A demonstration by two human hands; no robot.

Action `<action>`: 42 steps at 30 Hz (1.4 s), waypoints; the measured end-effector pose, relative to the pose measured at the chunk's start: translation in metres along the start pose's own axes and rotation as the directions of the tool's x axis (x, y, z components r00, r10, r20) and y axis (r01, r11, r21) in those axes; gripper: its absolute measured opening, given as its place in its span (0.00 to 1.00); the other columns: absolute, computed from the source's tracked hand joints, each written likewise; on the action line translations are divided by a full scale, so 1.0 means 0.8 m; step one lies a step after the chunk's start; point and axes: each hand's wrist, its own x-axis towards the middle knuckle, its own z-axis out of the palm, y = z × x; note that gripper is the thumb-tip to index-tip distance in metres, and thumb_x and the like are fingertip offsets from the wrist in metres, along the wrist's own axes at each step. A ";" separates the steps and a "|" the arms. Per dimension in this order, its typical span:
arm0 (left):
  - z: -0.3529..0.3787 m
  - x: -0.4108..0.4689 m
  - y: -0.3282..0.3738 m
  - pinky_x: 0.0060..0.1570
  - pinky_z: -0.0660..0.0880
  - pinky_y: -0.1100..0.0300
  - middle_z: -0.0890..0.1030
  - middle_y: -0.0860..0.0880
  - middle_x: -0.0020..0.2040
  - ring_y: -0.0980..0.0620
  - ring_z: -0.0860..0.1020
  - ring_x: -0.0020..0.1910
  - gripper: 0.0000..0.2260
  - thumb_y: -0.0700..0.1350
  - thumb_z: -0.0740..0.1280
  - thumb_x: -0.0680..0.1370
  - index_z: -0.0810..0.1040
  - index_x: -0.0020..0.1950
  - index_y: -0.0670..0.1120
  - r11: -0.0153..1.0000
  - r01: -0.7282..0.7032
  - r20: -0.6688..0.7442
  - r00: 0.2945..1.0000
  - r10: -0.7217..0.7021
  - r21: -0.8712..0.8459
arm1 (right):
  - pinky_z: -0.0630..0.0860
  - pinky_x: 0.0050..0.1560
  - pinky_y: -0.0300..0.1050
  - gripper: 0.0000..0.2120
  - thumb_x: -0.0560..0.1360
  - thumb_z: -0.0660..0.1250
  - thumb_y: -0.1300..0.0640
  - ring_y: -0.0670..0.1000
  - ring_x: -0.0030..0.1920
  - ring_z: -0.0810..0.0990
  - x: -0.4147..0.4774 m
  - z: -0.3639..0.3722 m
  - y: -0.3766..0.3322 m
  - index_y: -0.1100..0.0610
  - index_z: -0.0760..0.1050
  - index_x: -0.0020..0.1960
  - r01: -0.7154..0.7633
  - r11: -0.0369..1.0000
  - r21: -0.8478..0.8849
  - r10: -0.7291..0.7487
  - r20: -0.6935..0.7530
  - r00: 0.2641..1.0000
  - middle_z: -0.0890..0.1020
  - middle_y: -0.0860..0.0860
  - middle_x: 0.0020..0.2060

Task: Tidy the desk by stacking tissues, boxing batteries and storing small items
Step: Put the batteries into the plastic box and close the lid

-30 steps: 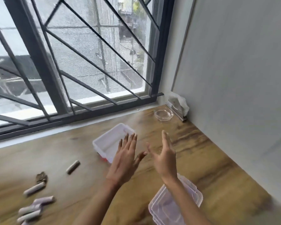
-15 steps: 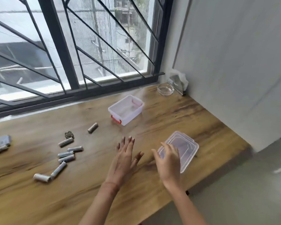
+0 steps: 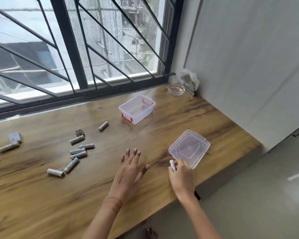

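A small pale battery [image 3: 172,165] is pinched upright in the curled fingers of the right hand [image 3: 180,175], just at the near left corner of the clear lid [image 3: 190,147], which lies flat close to the desk's near edge. The left hand [image 3: 130,168] is spread flat, fingers straight, low over bare wood to the left of the right hand and apart from it; whether it touches the wood cannot be told. The open box [image 3: 141,116] with a red latch sits farther back, well apart from the lid, with bare wood between them. The loose batteries [image 3: 77,155] lie scattered to the left, one more [image 3: 103,126] lying between them and the box. The wooden desk [image 3: 188,118] ends at a grey wall [image 3: 248,57] on the right and a barred window [image 3: 93,49] at the far side. A glass ashtray [image 3: 176,90] and a tissue holder [image 3: 188,82] stand in the far right corner. Grey floor [image 3: 257,195] lies beyond the near edge.
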 end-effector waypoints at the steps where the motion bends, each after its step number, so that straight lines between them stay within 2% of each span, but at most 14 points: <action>1: 0.000 -0.003 0.000 0.69 0.35 0.65 0.53 0.48 0.77 0.58 0.39 0.72 0.54 0.77 0.29 0.61 0.57 0.75 0.44 1.000 0.002 0.002 1.000 -0.002 -0.002 | 0.75 0.44 0.44 0.09 0.74 0.66 0.60 0.53 0.43 0.79 0.001 0.000 0.000 0.61 0.76 0.53 -0.001 1.000 0.004 0.001 0.006 1.000 0.80 0.55 0.45; 9: -0.011 -0.008 -0.011 0.70 0.35 0.63 0.53 0.48 0.77 0.58 0.39 0.72 0.55 0.78 0.30 0.60 0.56 0.75 0.44 0.999 0.018 -0.009 1.000 -0.018 -0.029 | 0.77 0.40 0.40 0.08 0.76 0.65 0.56 0.48 0.38 0.80 0.018 -0.005 -0.036 0.60 0.80 0.48 0.067 0.983 0.172 -0.073 0.030 0.997 0.84 0.52 0.38; 13: -0.018 0.001 -0.018 0.70 0.35 0.63 0.53 0.49 0.76 0.58 0.39 0.73 0.53 0.77 0.32 0.62 0.56 0.75 0.44 0.999 0.028 -0.039 0.999 -0.029 -0.019 | 0.77 0.43 0.48 0.10 0.76 0.65 0.55 0.52 0.40 0.80 0.048 -0.001 -0.064 0.60 0.80 0.46 0.117 0.968 0.223 -0.123 0.017 0.992 0.84 0.54 0.39; 15: -0.023 0.008 -0.019 0.70 0.36 0.63 0.53 0.49 0.76 0.57 0.40 0.73 0.43 0.72 0.41 0.71 0.56 0.75 0.44 1.000 0.025 -0.071 0.997 -0.025 0.008 | 0.77 0.46 0.49 0.08 0.75 0.66 0.56 0.54 0.43 0.81 0.070 0.004 -0.078 0.60 0.80 0.48 0.133 0.965 0.225 -0.140 0.014 0.990 0.84 0.54 0.41; 18: -0.024 0.021 -0.026 0.71 0.36 0.63 0.54 0.48 0.77 0.58 0.40 0.72 0.28 0.55 0.57 0.79 0.56 0.75 0.44 0.998 0.054 -0.102 0.993 -0.052 0.020 | 0.77 0.46 0.50 0.08 0.74 0.67 0.56 0.56 0.44 0.81 0.106 0.009 -0.098 0.60 0.81 0.48 0.170 0.961 0.217 -0.173 -0.005 0.985 0.85 0.55 0.42; 20: -0.024 0.032 -0.029 0.71 0.37 0.64 0.53 0.48 0.77 0.59 0.39 0.71 0.29 0.58 0.55 0.79 0.56 0.75 0.44 0.997 0.072 -0.116 0.991 -0.068 0.028 | 0.77 0.45 0.48 0.08 0.74 0.67 0.56 0.56 0.44 0.81 0.130 0.012 -0.113 0.60 0.80 0.48 0.190 0.963 0.192 -0.193 -0.006 0.981 0.85 0.55 0.42; 22: -0.024 0.046 -0.033 0.70 0.36 0.64 0.53 0.49 0.77 0.59 0.39 0.71 0.40 0.71 0.44 0.72 0.56 0.75 0.44 0.996 0.083 -0.135 0.988 -0.078 0.034 | 0.78 0.45 0.47 0.09 0.74 0.67 0.55 0.55 0.45 0.81 0.155 0.017 -0.126 0.59 0.81 0.49 0.216 0.960 0.178 -0.218 -0.007 0.976 0.85 0.55 0.43; 24: -0.025 0.062 -0.036 0.70 0.36 0.65 0.54 0.49 0.76 0.59 0.40 0.71 0.48 0.75 0.35 0.66 0.56 0.75 0.44 0.994 0.110 -0.146 0.984 -0.106 0.024 | 0.78 0.45 0.48 0.10 0.74 0.67 0.54 0.56 0.46 0.82 0.184 0.025 -0.137 0.59 0.81 0.50 0.253 0.956 0.148 -0.257 0.003 0.967 0.85 0.56 0.45; 27: -0.031 0.087 -0.037 0.70 0.37 0.65 0.55 0.48 0.76 0.59 0.41 0.71 0.37 0.68 0.47 0.74 0.57 0.74 0.43 0.990 0.135 -0.183 0.975 -0.127 0.031 | 0.77 0.48 0.50 0.09 0.74 0.67 0.57 0.58 0.47 0.80 0.231 0.038 -0.152 0.59 0.81 0.51 0.294 0.952 0.089 -0.295 0.005 0.955 0.83 0.57 0.49; 29: -0.034 0.102 -0.040 0.69 0.36 0.66 0.55 0.48 0.76 0.59 0.41 0.71 0.39 0.68 0.45 0.72 0.57 0.74 0.44 0.987 0.156 -0.195 0.970 -0.147 0.031 | 0.76 0.49 0.50 0.09 0.74 0.67 0.57 0.60 0.48 0.79 0.266 0.048 -0.160 0.58 0.80 0.52 0.332 0.943 0.015 -0.332 0.039 0.942 0.83 0.58 0.48; 31: -0.033 0.117 -0.047 0.68 0.35 0.67 0.54 0.49 0.76 0.58 0.40 0.71 0.49 0.76 0.36 0.65 0.57 0.74 0.44 0.986 0.165 -0.204 0.966 -0.157 0.020 | 0.74 0.49 0.49 0.09 0.74 0.67 0.56 0.59 0.48 0.80 0.297 0.058 -0.165 0.58 0.81 0.50 0.358 0.931 -0.066 -0.349 0.118 0.930 0.84 0.58 0.45; 33: -0.031 0.132 -0.053 0.68 0.36 0.67 0.54 0.49 0.76 0.58 0.39 0.72 0.53 0.77 0.30 0.61 0.56 0.75 0.45 0.982 0.186 -0.194 0.964 -0.180 0.017 | 0.75 0.47 0.47 0.09 0.75 0.66 0.54 0.59 0.49 0.80 0.324 0.070 -0.169 0.58 0.80 0.50 0.373 0.917 -0.140 -0.338 0.221 0.915 0.83 0.58 0.46; 37: -0.029 0.158 -0.058 0.69 0.37 0.65 0.53 0.50 0.77 0.58 0.39 0.72 0.45 0.72 0.40 0.66 0.54 0.75 0.46 0.978 0.203 -0.189 0.963 -0.191 0.044 | 0.75 0.44 0.46 0.11 0.76 0.63 0.52 0.58 0.48 0.81 0.352 0.093 -0.174 0.59 0.79 0.49 0.419 0.868 -0.265 -0.318 0.351 0.880 0.83 0.56 0.47; 42: -0.017 0.174 -0.063 0.71 0.39 0.64 0.54 0.51 0.76 0.56 0.41 0.74 0.43 0.72 0.41 0.68 0.55 0.75 0.46 0.980 0.198 -0.214 0.959 -0.185 0.038 | 0.68 0.40 0.42 0.06 0.75 0.62 0.58 0.56 0.48 0.80 0.363 0.116 -0.170 0.56 0.77 0.49 0.439 0.818 -0.372 -0.312 0.354 0.882 0.82 0.53 0.48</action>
